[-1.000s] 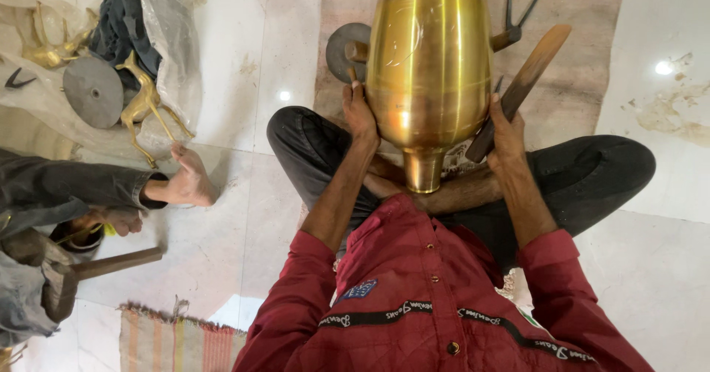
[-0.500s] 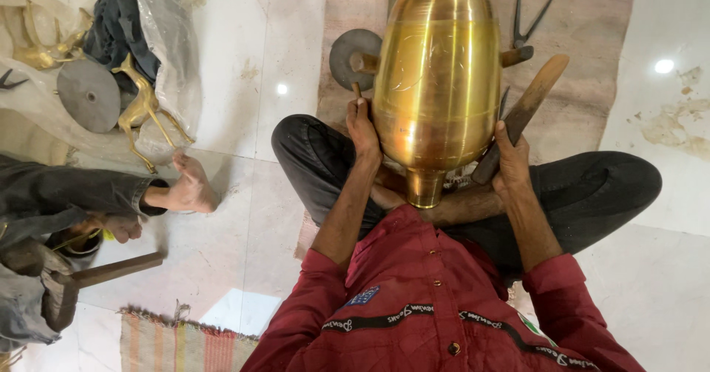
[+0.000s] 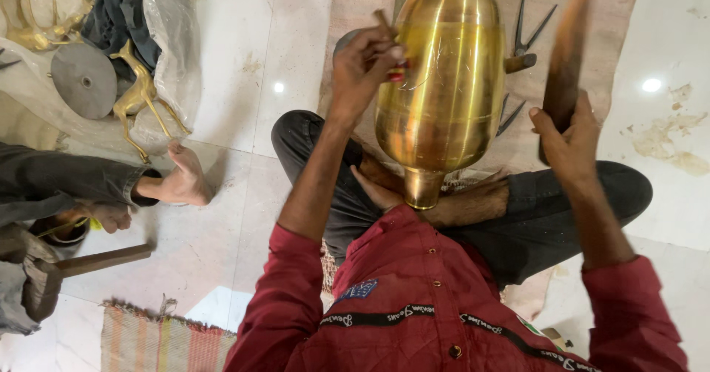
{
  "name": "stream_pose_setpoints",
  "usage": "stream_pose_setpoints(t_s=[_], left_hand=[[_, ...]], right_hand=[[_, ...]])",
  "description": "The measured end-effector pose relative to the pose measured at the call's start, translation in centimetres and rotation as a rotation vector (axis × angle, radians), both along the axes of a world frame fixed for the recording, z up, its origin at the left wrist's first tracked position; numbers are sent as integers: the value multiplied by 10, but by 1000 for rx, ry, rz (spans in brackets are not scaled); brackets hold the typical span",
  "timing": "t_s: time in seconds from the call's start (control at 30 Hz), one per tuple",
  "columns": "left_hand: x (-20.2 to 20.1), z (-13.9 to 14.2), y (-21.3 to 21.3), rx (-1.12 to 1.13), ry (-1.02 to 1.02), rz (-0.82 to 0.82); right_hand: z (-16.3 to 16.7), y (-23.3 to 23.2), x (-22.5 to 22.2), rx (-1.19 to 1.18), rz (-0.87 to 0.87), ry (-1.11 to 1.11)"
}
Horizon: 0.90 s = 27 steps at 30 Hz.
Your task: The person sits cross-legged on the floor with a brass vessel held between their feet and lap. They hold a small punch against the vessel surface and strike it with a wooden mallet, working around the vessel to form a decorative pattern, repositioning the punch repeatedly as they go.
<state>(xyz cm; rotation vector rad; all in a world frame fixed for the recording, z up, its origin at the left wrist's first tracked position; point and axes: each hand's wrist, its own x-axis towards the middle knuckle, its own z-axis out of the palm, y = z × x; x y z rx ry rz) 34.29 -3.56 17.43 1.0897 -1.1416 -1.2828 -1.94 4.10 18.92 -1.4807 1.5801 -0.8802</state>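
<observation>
Glossy polished brass vessel (image 3: 440, 83); matt brown wooden mallet (image 3: 566, 61); smooth marble floor (image 3: 251, 69)

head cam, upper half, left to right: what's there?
grey metal disc → brass deer figure → left hand gripping a small tool → big brass vessel → right hand holding a wooden mallet
</observation>
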Motion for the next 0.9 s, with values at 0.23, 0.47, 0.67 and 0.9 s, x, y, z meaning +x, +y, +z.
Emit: stream_pose_setpoints(t_s=[0.23,0.47,0.67,0.9], left_hand=[[-22,-1,-56,-271,-46,-309],[-29,-14,-78,-432,-223,-349],[-28,-20,-85,-394,-209,-418],[-27,-20,-88,-399,-301,-419]], right_hand=[[75,-32,3,-221,335,525],[85,-57,4,-340,436,844],[97,-64,10,-485,428,906],[117,-78,19,-715,427,1219]])
